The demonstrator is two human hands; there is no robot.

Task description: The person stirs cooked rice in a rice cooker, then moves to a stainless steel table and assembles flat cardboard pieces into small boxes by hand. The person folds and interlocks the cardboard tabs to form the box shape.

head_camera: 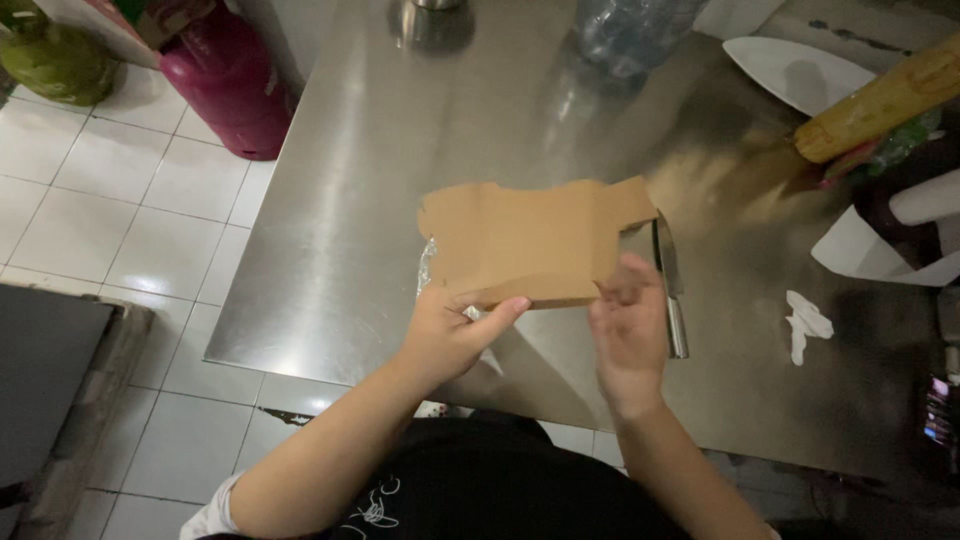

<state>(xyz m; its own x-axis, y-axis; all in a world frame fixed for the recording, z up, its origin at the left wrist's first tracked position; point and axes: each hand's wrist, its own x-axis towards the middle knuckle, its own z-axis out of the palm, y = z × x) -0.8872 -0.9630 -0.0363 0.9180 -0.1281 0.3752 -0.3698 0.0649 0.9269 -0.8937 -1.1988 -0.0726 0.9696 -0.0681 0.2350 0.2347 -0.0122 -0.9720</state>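
Note:
A flat brown cardboard box [535, 240] with flaps at its corners is held over the steel table [400, 150]. My left hand [455, 330] grips its near left edge, thumb on top; a bit of silver foil [428, 262] shows under the box's left side. Open-fingered and blurred, my right hand [628, 330] is at the box's near right corner; whether it touches the box is unclear. A steel knife [670, 290] lies on the table just right of that hand.
A magenta gas cylinder [232, 85] and a green one [55, 60] stand on the tiled floor at left. On the table: a clear plastic bottle [630, 35], white plate [800, 70], wooden rolling pin [885, 100], white paper scraps [808, 325].

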